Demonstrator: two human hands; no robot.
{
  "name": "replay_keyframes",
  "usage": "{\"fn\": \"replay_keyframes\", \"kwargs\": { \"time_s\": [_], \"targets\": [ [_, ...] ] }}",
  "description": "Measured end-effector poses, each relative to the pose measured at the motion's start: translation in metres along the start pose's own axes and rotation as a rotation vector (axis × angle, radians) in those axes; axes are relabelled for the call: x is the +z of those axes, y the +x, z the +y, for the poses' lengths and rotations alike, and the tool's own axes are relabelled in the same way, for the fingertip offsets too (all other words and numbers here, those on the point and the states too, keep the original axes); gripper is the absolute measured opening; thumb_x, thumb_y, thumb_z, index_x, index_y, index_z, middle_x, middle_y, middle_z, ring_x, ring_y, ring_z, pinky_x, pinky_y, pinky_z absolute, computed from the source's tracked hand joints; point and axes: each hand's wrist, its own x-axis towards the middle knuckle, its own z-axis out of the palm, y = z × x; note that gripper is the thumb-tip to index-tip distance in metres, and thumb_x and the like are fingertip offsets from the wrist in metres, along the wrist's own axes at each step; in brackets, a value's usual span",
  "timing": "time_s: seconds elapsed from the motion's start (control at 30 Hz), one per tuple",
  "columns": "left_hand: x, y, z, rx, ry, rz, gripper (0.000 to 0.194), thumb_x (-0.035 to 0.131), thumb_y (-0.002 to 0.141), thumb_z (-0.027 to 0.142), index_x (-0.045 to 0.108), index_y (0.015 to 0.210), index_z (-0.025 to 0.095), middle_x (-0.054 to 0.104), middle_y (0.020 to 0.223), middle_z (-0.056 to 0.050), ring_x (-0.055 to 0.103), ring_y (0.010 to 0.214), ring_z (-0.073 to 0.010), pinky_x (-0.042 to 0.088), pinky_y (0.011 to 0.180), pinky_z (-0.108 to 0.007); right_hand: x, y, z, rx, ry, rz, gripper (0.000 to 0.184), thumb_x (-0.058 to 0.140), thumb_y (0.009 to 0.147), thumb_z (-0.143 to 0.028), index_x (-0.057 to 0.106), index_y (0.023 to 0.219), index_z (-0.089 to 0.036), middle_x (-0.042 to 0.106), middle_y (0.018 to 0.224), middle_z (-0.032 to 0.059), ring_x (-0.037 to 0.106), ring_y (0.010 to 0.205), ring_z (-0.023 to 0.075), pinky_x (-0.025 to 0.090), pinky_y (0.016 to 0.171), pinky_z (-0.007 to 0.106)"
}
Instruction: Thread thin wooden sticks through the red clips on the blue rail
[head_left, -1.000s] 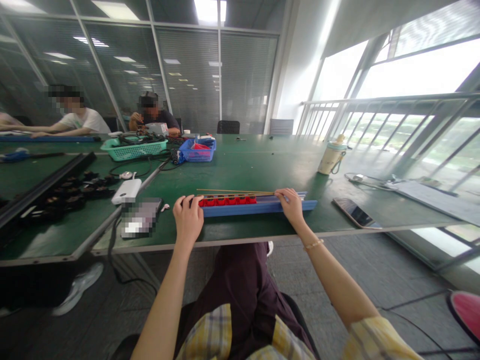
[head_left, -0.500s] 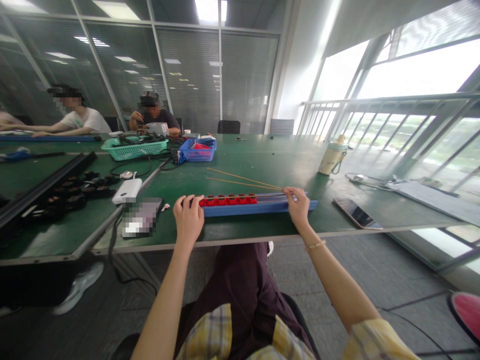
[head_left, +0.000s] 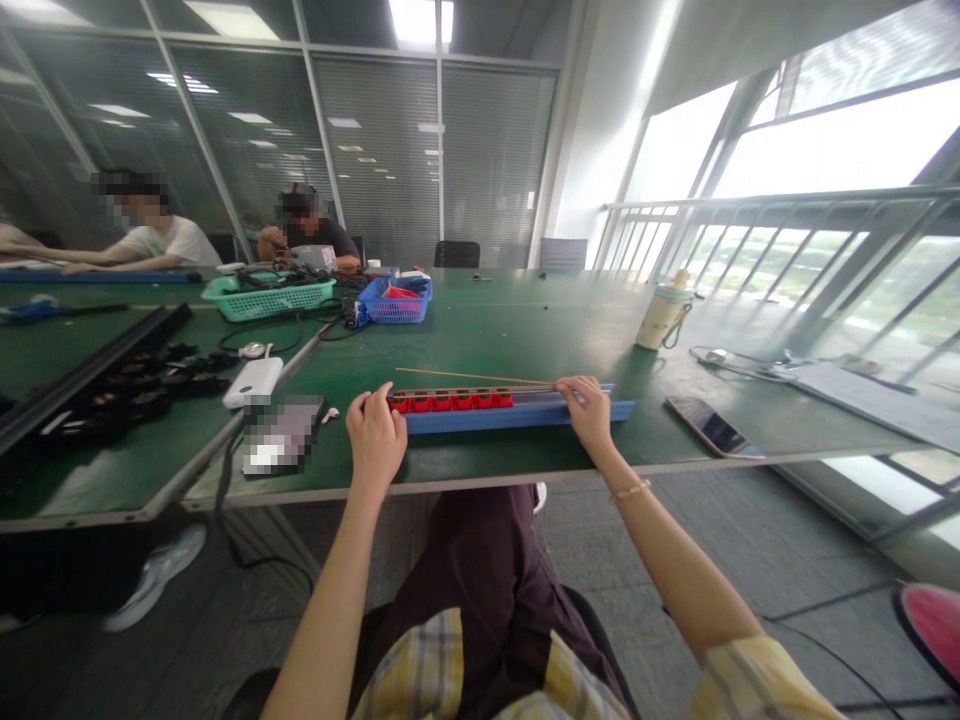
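A long blue rail (head_left: 517, 418) lies crosswise near the table's front edge, with a row of several red blocks (head_left: 450, 402) set in its left part. My left hand (head_left: 375, 430) is closed around the rail's left end, its fingertips beside the leftmost red block. Over the rail's right part, my right hand (head_left: 589, 412) pinches thin tan sticks. One stick (head_left: 472, 376) reaches leftward from those fingers, just behind the rail. Another thin line runs along the tops of the red blocks; whether it is a separate stick held by my fingers is hard to make out.
Left of the rail lie a phone (head_left: 283, 435), an earbud (head_left: 330, 415) and a white power bank (head_left: 253, 382). A green basket (head_left: 270, 300) and a blue basket (head_left: 395, 308) stand farther back. On the right are a bottle (head_left: 663, 318) and another phone (head_left: 712, 428). Two people sit across the table.
My right hand has shifted slightly left. The two sticks fanned out behind the rail have come down toward it; now only one shows behind it, lying lower. My left hand has barely moved.
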Motion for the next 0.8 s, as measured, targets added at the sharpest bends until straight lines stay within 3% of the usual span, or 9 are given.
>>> {"fn": "replay_keyframes", "kwargs": {
  "time_s": [0.47,0.8],
  "targets": [
    [-0.0029,0.0002,0.0031,0.005,0.003,-0.008,0.044,0.04,0.092,0.02,0.055,0.133,0.014,0.062,0.121,-0.014,0.042,0.123,-0.0318,0.034,0.11,-0.048,-0.0003,0.0009,-0.001,-0.017,-0.012,-0.012,0.029,0.052,0.095,-0.042,0.07,0.081,-0.024,0.072,0.084,0.0048,0.059,0.088,0.0245,0.047,0.085,0.04],
    [0.0,-0.0017,-0.0015,0.038,0.057,-0.008,0.041,0.042,0.092,0.021,0.065,0.126,0.025,0.059,0.126,-0.012,0.039,0.126,-0.0325,0.035,0.109,-0.051,0.0013,0.0009,-0.003,-0.022,-0.004,0.003,0.026,0.054,0.094,-0.04,0.07,0.082,-0.025,0.072,0.084,0.0044,0.06,0.088,0.0244,0.047,0.086,0.041]
  ]
}}
